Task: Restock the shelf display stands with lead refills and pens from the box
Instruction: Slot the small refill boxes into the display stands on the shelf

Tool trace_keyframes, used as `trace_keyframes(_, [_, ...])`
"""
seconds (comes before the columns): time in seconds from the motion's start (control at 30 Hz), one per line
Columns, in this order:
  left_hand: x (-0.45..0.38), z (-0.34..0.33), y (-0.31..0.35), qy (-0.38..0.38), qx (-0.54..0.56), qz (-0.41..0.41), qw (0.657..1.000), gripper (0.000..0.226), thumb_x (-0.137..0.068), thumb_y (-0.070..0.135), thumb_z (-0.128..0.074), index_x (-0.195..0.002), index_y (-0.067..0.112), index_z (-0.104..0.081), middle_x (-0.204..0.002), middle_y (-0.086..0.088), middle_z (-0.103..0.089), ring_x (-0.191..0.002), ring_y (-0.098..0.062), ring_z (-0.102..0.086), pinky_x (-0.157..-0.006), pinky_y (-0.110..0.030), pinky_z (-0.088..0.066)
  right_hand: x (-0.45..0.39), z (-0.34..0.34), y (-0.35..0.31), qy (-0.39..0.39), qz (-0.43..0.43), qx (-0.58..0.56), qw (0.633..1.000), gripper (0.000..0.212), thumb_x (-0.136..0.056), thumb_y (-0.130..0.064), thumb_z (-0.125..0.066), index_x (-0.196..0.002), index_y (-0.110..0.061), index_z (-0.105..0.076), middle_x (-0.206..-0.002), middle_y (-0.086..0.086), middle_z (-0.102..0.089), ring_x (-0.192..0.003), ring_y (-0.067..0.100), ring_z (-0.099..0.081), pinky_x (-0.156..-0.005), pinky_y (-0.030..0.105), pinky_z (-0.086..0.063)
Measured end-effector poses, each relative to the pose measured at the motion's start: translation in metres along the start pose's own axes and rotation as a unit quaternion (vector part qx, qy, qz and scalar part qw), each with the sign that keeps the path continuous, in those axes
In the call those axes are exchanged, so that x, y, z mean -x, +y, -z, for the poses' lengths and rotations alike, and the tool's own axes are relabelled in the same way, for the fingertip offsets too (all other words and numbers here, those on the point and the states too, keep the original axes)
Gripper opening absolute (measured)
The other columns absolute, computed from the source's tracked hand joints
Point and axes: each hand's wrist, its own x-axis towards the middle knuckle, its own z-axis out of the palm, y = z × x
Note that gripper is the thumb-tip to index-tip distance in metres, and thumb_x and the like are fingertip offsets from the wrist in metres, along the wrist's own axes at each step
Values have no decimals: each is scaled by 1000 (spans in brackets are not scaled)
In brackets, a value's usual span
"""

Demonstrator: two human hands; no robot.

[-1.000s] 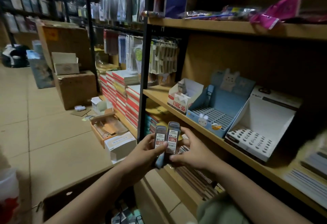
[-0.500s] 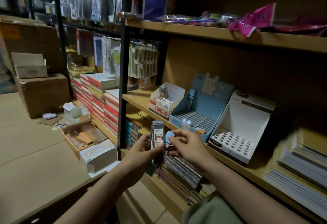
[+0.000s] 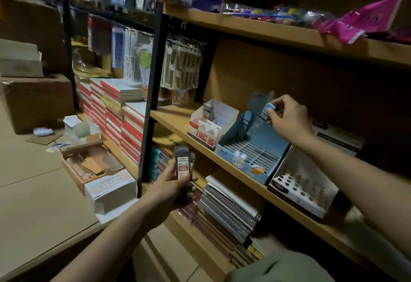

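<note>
From the head camera, the right hand reaches over the blue display stand on the middle wooden shelf, fingers curled round a small blue lead-refill case held above the stand's back rows. One blue case already stands upright in the stand's back left slot. The left hand waits lower, in front of the shelf edge, gripping a few dark refill cases with white and red labels, held upright. Left of the blue stand sits a white and red stand with one dark case in it; to the right, touching the blue one, is a white stand with round holes. Spiral notebooks are stacked on the shelf below. A black upright post stands at the shelf's left end, with red-edged book stacks beyond it. Opened cartons lie on the floor to the left.
</note>
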Motion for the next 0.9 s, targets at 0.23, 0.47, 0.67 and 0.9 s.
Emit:
trace_keyframes(0.23, [-14, -7, 2, -45, 13, 2, 999, 42, -98, 7, -48, -110, 47, -57, -108, -12, -65, -74, -15, -65, -66, -32, -56, -22, -38, 17, -21, -40, 81, 996, 19, -96, -16, -59, -109, -2, -58, -106, 19, -65, -88, 27, -63, -62, 26, -43])
trace_keyframes(0.47, [-24, -6, 7, -51, 7, -2, 999, 47, -98, 6, -49, -134, 36, -46, -107, -10, -66, -76, -15, -64, -64, -30, -56, -26, -54, 30, -31, -62, 66, 995, 21, -96, -15, -58, -113, -2, -56, -109, 20, -65, -98, 34, -66, -72, 31, -49])
trace_keyframes(0.67, [-27, -11, 8, -42, 43, 10, 998, 34, -102, 19, -45, -130, 37, -47, -103, -11, -68, -75, -17, -64, -62, -30, -54, -34, -52, 33, -42, -39, 98, 993, 20, -94, -15, -62, -109, -2, -58, -105, 20, -67, -96, 33, -67, -70, 29, -48])
trace_keyframes(0.9, [-27, -9, 5, -43, 34, 2, 999, 38, -102, 18, -44, -135, 36, -47, -106, -11, -69, -78, -18, -67, -65, -31, -56, -33, -63, 30, -30, 1, 101, 994, 10, -91, -11, -66, -97, -7, -60, -98, 17, -65, -83, 25, -60, -67, 28, -44])
